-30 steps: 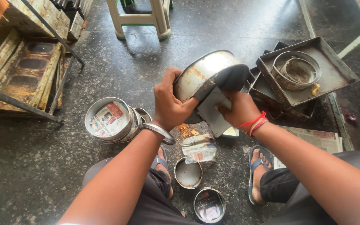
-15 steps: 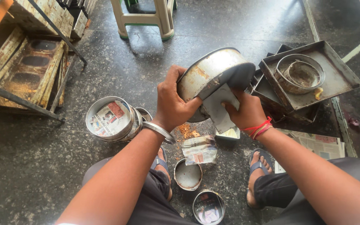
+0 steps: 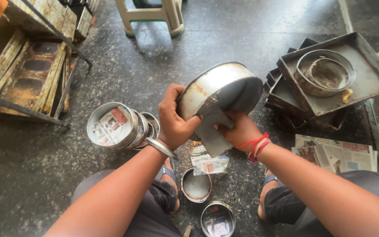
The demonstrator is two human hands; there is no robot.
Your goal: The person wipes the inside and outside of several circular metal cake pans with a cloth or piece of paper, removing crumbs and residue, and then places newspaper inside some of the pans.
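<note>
I hold a round metal cake tin [image 3: 219, 90] tilted on its side in front of me, its open mouth turned to the right. My left hand [image 3: 174, 119] grips the tin's near rim and wall. My right hand [image 3: 238, 130] holds a flat grey scraper [image 3: 211, 128] whose blade lies against the tin's wall. A steel bangle sits on my left wrist and red threads on my right.
A stack of round tins lined with newspaper [image 3: 118, 127] lies left of my knees. Two small tins [image 3: 196, 186] [image 3: 217, 219] and paper scraps [image 3: 209, 163] rest between my feet. Square trays [image 3: 365, 83] holding a ring mould [image 3: 325, 72] are stacked at right, newspapers [image 3: 338, 156] beside them. A rack [image 3: 27, 70] stands left, a stool [image 3: 152, 15] ahead.
The tin has tipped a little further and shifted slightly right. My right hand has moved lower along the tin with the scraper.
</note>
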